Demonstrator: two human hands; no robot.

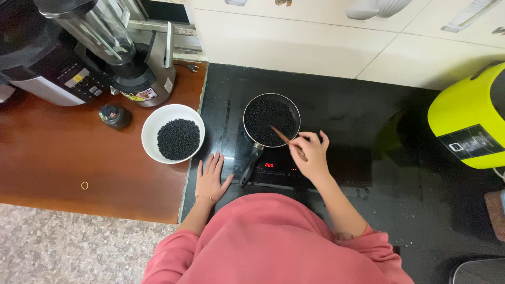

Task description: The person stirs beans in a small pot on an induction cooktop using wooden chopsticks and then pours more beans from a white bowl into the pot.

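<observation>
Left hand: open, palm down, flat on the surface, fingers together and pointing away from the body, thumb splayed out to the right. A thin bangle sits at the wrist. Forearm bare, running back toward a pink sleeve.

Right hand: raised ahead of the body, fingers curled closed in a pinch grip, knuckles up, wrist bent slightly. Forearm bare, angled up and left from a pink sleeve at the elbow.
</observation>
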